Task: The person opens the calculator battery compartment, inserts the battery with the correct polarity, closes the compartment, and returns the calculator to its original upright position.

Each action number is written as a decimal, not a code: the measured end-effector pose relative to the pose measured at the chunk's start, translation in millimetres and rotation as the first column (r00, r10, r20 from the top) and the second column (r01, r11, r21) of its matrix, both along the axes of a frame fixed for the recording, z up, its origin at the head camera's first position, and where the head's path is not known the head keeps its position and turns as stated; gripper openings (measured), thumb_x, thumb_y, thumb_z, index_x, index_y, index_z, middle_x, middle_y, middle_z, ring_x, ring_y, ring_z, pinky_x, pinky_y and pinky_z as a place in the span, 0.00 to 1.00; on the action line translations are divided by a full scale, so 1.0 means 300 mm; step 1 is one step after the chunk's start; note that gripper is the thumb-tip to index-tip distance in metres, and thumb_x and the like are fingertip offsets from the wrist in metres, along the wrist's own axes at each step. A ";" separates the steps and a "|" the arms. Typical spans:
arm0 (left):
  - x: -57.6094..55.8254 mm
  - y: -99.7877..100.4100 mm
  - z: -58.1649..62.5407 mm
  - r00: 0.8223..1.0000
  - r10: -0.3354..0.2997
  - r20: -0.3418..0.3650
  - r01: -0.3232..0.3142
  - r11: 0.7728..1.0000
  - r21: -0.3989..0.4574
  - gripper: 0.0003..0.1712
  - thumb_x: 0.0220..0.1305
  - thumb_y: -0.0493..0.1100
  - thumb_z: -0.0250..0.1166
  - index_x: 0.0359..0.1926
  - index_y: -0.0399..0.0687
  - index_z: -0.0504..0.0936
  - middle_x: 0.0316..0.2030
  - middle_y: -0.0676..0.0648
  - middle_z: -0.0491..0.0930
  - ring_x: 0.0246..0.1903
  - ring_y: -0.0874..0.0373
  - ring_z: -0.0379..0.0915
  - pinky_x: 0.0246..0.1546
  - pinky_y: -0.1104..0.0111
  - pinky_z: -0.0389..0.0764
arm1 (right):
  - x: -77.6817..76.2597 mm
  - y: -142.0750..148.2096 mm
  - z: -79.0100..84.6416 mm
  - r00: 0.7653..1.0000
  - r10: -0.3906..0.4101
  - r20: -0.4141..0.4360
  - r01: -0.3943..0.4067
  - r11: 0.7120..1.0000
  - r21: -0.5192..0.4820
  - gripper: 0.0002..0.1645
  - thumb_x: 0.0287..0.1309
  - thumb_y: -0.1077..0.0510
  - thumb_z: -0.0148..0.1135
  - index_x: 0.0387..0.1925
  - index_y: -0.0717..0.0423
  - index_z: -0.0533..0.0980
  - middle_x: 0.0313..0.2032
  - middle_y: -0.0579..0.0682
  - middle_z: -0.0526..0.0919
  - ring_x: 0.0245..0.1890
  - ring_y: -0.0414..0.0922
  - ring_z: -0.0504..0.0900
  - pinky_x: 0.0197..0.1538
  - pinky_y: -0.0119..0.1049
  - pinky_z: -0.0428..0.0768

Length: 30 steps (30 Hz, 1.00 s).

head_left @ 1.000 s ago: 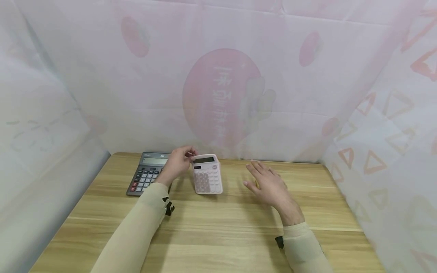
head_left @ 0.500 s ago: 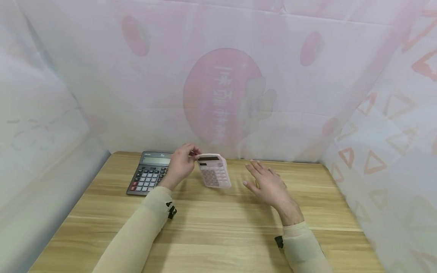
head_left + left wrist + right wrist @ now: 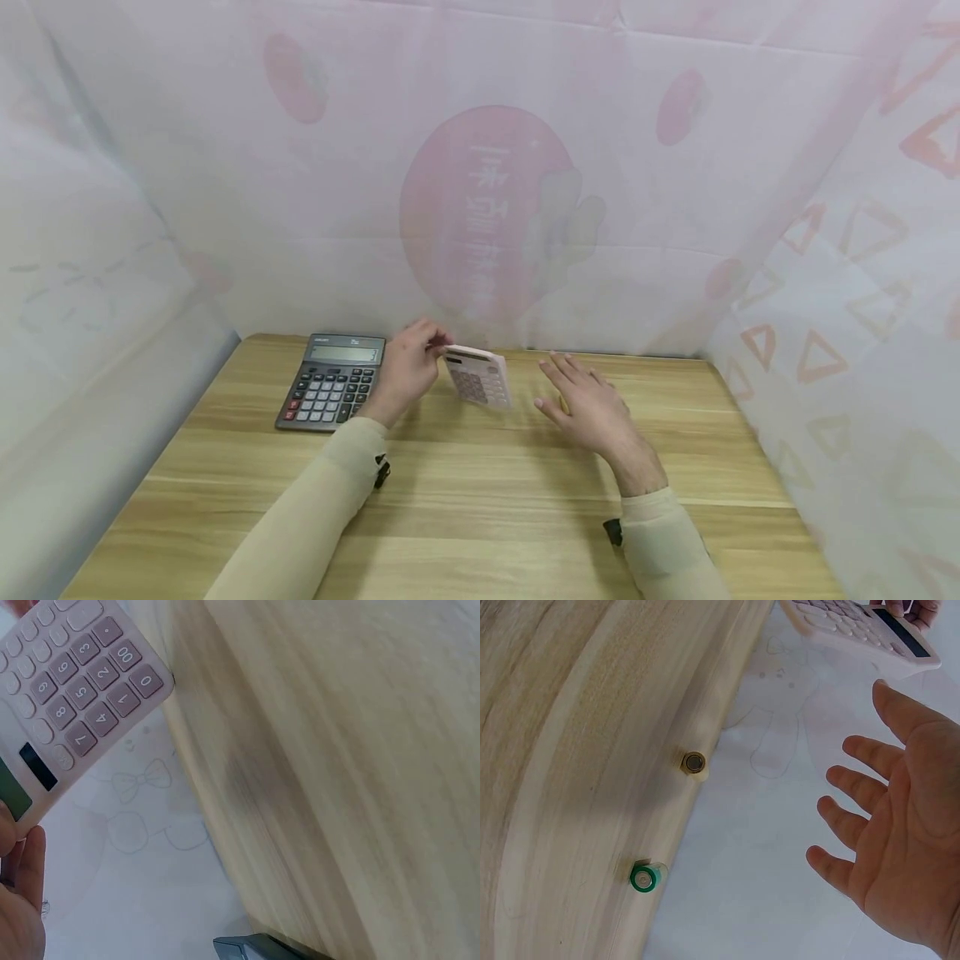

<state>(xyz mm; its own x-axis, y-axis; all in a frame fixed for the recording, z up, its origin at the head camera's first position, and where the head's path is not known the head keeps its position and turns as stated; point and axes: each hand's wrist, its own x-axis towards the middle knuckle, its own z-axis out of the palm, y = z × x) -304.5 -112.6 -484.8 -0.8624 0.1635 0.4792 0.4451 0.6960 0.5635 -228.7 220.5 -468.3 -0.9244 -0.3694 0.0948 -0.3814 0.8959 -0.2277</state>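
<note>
My left hand [image 3: 408,367] pinches a pale pink calculator [image 3: 478,380] by its top left corner. The calculator hangs tilted above the table, keys facing me. In the left wrist view, a thumb and finger grip the corner [image 3: 22,825] beside its dark screen. Right of it, my right hand [image 3: 592,408] is held over the table with straight, spread fingers and nothing in them. Near that hand, the right wrist view shows a gold-coloured battery-like cylinder [image 3: 694,762] and a green battery-like one [image 3: 643,877] on the table. The right hand mostly hides them from the head view.
A dark grey desk calculator [image 3: 330,387] lies on the table left of my left hand, partly covered by it. The wood-grain table [image 3: 480,517] ends at a pale printed cloth [image 3: 495,67] behind, with cloth walls at both sides.
My left hand has moved right with the pink calculator. The calculator has tipped, so its face shows more foreshortened and its lower edge sits farther back. The right hand stays put.
</note>
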 end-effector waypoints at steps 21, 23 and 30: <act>0.036 -0.097 -0.015 0.804 -0.480 -0.351 0.349 0.859 -0.376 0.14 0.71 0.26 0.78 0.46 0.50 0.91 0.45 0.52 0.91 0.46 0.55 0.89 0.47 0.64 0.96 | -0.001 -0.003 -0.002 1.000 0.013 -0.005 -0.013 1.000 -0.005 0.45 0.89 0.38 0.64 0.92 0.53 0.65 0.93 0.60 0.63 0.94 0.64 0.63 0.92 0.75 0.65; 0.041 -0.109 -0.021 0.771 -0.521 -0.366 0.365 0.832 -0.417 0.18 0.68 0.24 0.78 0.47 0.50 0.90 0.45 0.52 0.91 0.48 0.55 0.91 0.51 0.64 0.97 | 0.000 -0.003 -0.001 1.000 0.015 -0.006 -0.015 1.000 -0.006 0.45 0.89 0.38 0.64 0.92 0.53 0.65 0.93 0.60 0.63 0.94 0.64 0.63 0.92 0.75 0.65; 0.065 -0.146 -0.035 0.705 -0.631 -0.325 0.381 0.722 -0.577 0.24 0.65 0.23 0.76 0.55 0.52 0.88 0.53 0.53 0.92 0.57 0.56 0.90 0.66 0.61 0.95 | 0.005 -0.002 -0.003 1.000 0.015 -0.005 -0.015 1.000 -0.004 0.45 0.89 0.39 0.64 0.92 0.53 0.65 0.93 0.60 0.63 0.94 0.64 0.63 0.92 0.75 0.65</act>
